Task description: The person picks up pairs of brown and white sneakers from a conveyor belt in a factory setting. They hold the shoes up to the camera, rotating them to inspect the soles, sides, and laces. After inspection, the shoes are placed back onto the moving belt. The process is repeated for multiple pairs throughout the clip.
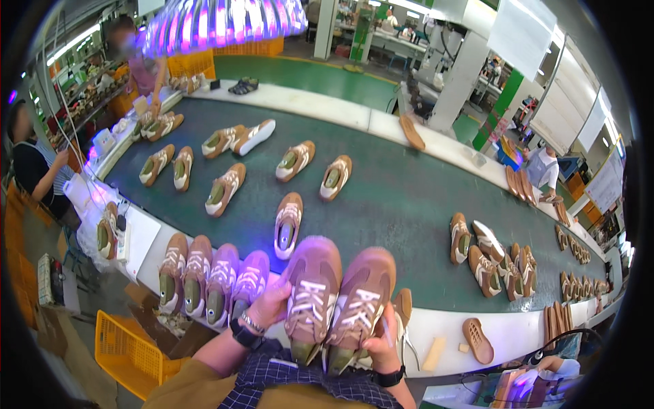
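Two brown lace-up sneakers with white laces are held side by side above the near ledge, toes pointing away from me. My left hand (270, 303) grips the outer side of the left sneaker (314, 290). Around the heel side of the right sneaker (362, 300) my right hand (383, 343) is closed. Olive-green shoe lasts (338, 359) show in their openings. Left of my left hand stands a row of several similar sneakers (197, 269), the closest tinted purple by light. Pincers (411, 349) lie beside my right hand, partly behind it.
A green conveyor belt (395, 204) carries several sneakers, with one (288, 221) just beyond my hands. On the white ledge (507, 330) at right rests a tan sole (478, 341). A lit lamp (225, 27) hangs overhead. Yellow crate (129, 347) sits lower left. Other people work around the belt.
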Available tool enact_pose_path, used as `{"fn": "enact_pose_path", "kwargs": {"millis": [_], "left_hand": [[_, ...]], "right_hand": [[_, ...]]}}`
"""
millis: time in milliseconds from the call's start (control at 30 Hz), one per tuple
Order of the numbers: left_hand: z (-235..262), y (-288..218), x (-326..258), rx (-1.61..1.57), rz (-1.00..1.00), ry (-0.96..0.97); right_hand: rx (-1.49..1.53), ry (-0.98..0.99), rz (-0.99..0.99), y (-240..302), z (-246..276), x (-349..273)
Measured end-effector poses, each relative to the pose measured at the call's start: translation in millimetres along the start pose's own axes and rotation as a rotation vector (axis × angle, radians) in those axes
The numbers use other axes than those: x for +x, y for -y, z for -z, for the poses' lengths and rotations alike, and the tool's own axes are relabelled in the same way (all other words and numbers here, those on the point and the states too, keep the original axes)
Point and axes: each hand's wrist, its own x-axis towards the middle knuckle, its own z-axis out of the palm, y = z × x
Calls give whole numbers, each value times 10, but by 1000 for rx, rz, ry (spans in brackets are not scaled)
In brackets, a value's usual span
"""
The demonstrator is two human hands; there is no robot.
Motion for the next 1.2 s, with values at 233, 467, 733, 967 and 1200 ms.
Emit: {"fn": "enact_pose_path", "kwargs": {"millis": [233, 467, 733, 967, 1200], "left_hand": [[461, 138, -285, -188, 166, 14], [788, 320, -50, -343, 333, 295], [1134, 595, 8, -269, 383, 200], [1021, 658, -25, -176, 322, 159], [348, 358, -161, -21, 328, -118]], "right_hand": [[192, 163, -160, -166, 155, 11], [-254, -15, -33, -471, 403, -199], [-329, 137, -111, -625, 685, -267], [355, 100, -508, -818, 1022, -228], [340, -72, -479, -711, 852, -241]]}}
